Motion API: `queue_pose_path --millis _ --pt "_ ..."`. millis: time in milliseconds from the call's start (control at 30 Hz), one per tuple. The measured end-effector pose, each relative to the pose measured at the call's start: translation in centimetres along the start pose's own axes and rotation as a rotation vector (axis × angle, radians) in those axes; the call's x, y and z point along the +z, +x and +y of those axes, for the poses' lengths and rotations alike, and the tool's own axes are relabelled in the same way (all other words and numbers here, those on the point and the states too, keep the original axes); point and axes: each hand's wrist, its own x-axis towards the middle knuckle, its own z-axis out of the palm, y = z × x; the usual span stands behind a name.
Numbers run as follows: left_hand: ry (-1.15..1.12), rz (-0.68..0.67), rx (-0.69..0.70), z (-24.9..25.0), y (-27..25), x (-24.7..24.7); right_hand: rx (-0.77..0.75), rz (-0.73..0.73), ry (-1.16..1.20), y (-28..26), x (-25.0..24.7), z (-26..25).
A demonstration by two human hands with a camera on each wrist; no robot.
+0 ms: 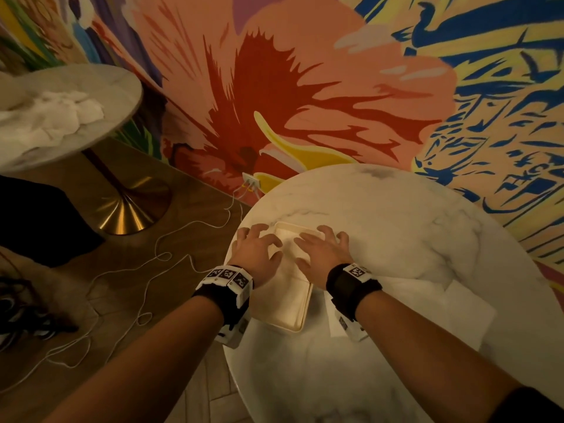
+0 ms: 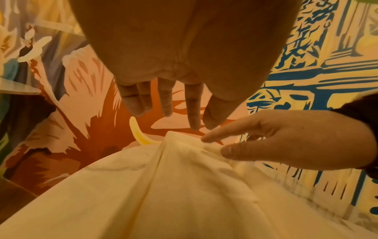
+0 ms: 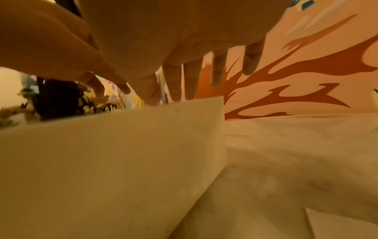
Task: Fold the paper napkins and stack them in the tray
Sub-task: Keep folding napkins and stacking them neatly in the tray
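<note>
White napkin (image 1: pixel 288 239) (trayed) under fingers (image 1: pixel 305 239).

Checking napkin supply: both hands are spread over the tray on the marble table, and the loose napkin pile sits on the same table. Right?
Not quite. The head view shows the loose napkin pile on the other round table to the left. Both the left hand and right hand are spread over the tray.

Left hand (image 2: pixel 180 56) spread above the napkin (image 2: pixel 163 186); right hand (image 2: pixel 296 140) fingers (image 2: pixel 216 137) touch its fold.

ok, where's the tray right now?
In the head view the tray sits at the left edge of the marble table, under both hands, with a flat napkin just to its right.
</note>
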Motion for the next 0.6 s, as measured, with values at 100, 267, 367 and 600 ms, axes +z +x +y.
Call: queue_pose_path --millis 100,267,367,600 --pt "-0.026 0.068 0.062 1.6 0.0 0.3 0.052 0.189 0.230 -1.5 -0.5 1.4" --pt "-0.104 0.049 0.242 7.2 0.1 1.7 0.294 0.271 0.509 -5.2 0.6 7.0" --pt "-0.146 -0.060 0.314 11.5 -0.4 3.6 0.442 0.232 0.623 -8.2 3.0 11.4" --pt "0.013 -0.336 0.245 16.9 0.3 11.1 0.467 -0.161 0.438 -15.3 7.5 17.3"
